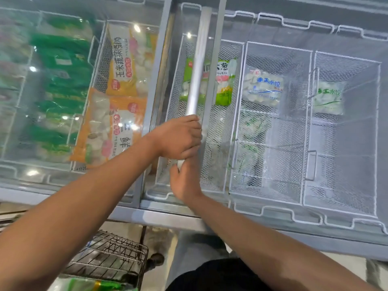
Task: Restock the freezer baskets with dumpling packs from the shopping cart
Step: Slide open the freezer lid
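head view: orange dumpling packs (117, 106) under glass at left. left hand (178, 137) curled round freezer lid handle (199, 66), right hand (185, 179) gripping its lower end. green pack (225, 85) in the centre basket (235, 114). cart (109, 257) bottom left.
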